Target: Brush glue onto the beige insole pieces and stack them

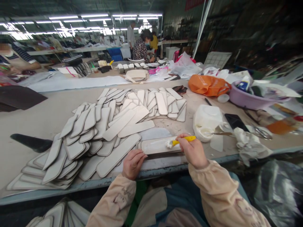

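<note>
My right hand (193,151) is closed round a yellow-handled brush (181,141) whose white, glue-laden bristles rest on a long pale strip (157,146) lying at the table's front edge. My left hand (133,163) presses on the left end of that strip with curled fingers. A white tub of glue (206,122) stands just right of the brush. Several similar grey-white strips (99,132) lie fanned out in overlapping rows to the left and behind.
An orange bag (207,85), a purple basin (248,99), a black phone (235,121), scissors (260,132) and a crumpled cloth (249,145) crowd the right side. Other people work at tables behind. More strips (59,216) sit below the table edge.
</note>
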The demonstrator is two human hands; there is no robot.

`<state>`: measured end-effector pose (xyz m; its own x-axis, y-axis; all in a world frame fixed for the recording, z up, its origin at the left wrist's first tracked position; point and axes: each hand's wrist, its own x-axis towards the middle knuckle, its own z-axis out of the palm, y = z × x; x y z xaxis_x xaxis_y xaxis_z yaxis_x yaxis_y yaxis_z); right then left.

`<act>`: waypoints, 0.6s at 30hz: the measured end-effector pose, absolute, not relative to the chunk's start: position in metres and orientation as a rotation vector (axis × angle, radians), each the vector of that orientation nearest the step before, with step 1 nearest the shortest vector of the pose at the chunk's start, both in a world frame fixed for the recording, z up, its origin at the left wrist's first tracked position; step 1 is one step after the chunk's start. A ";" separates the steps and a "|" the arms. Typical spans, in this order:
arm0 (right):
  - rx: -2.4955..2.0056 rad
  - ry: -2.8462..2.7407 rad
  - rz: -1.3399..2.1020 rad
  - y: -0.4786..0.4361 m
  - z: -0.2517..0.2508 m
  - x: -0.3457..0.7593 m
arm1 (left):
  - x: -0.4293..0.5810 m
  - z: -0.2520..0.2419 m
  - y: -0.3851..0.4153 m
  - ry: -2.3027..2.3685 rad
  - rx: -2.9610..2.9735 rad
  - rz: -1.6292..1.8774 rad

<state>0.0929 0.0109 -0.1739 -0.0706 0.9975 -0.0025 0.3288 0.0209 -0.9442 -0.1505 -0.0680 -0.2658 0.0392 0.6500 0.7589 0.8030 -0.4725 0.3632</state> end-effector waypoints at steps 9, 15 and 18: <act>-1.066 -1.351 1.545 -0.009 -0.206 0.030 | -0.150 -0.266 -0.068 -1.480 -2.137 -1.378; -1.334 -1.492 1.241 0.013 -0.193 0.075 | -0.150 -0.266 -0.067 -1.469 -2.135 -1.379; -1.537 -1.545 1.003 0.022 -0.177 0.115 | -0.151 -0.268 -0.066 -1.469 -2.143 -1.389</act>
<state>0.1155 0.0222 -0.1771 -0.0239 0.9993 -0.0297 0.4339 -0.0164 -0.9008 -0.1509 -0.0662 -0.2675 0.0672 0.6269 0.7762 0.8101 -0.4884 0.3243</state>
